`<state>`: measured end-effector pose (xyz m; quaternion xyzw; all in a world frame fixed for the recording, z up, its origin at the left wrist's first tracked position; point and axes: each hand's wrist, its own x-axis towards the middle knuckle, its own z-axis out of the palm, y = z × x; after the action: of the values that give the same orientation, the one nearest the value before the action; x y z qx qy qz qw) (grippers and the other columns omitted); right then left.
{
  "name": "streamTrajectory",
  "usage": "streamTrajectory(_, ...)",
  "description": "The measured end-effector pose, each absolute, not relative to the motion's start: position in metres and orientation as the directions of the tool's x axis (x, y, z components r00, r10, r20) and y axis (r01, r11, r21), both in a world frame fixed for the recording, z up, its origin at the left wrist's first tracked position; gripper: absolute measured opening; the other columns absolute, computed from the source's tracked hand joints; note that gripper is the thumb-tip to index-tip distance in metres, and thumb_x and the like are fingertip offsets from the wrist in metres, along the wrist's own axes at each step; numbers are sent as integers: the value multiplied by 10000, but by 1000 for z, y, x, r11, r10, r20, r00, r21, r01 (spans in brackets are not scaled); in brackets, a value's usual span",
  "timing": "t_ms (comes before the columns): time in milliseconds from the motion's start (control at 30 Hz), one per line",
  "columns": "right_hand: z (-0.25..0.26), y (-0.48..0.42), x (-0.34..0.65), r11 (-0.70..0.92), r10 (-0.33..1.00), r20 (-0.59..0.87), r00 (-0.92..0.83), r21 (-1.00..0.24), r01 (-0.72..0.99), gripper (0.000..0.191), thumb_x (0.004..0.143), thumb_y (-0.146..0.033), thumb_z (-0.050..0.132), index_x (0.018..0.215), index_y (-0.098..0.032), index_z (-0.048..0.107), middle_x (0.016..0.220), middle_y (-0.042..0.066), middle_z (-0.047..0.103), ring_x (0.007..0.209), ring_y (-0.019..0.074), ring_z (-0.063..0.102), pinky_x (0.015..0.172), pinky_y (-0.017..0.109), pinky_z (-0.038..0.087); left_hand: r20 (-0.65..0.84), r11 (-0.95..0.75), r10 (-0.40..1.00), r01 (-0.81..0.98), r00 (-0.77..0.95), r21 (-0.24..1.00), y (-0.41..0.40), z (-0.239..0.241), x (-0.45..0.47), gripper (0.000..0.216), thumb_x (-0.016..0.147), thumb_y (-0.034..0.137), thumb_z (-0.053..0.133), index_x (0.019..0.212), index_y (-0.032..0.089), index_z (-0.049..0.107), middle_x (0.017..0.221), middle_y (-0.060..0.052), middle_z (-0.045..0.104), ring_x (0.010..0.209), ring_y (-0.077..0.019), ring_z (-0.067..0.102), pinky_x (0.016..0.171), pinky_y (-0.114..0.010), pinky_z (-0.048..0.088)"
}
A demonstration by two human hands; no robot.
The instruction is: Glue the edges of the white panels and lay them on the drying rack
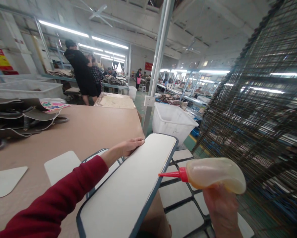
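Note:
My left hand [130,146], in a dark red sleeve, grips the far left edge of a long white panel with a dark blue rim [128,185], holding it tilted over the table's corner. My right hand [221,208] is closed round a soft yellowish glue bottle [215,173] lying sideways, its red nozzle [173,174] pointing left at the panel's right edge. More white panels [183,195] lie spread on a lower rack under the bottle.
A tan worktable [89,129] carries flat white pieces [61,165] and a stack of dark shaped parts [19,119] at left. A white bin [171,120] stands by a grey post [158,66]. A tall wire rack [259,109] fills the right. Other people stand far back.

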<state>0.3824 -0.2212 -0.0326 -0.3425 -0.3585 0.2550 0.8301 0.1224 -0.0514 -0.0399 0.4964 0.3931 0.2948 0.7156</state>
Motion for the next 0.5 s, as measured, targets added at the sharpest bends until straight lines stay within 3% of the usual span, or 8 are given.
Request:
streamTrajectory(167,-37,-223,382,656,663,477,577,-742,-141,456,543,-426,876,921,-234,709,811,66,729,932,276,690,612,289,617,-269,331,805,-25,528,943,-42,-42,124,220,816,333,680,903,187,541,846,-29,647,693,-165,617,671,-319,526)
streamTrajectory(333,-39,-225,381,646,679,476,559,-749,-147,463,570,-474,862,943,-247,706,865,74,732,979,296,677,716,362,627,-281,348,811,-37,514,937,-36,-40,128,119,874,272,614,912,191,535,822,-18,649,693,-160,621,674,-311,531)
streamTrajectory(500,-46,-229,383,641,673,460,580,-753,-146,364,614,-401,855,915,-256,709,807,47,734,942,258,692,645,286,624,-283,349,807,-33,518,936,-30,-36,132,180,885,271,610,1030,175,562,833,-36,664,702,-168,634,682,-315,538)
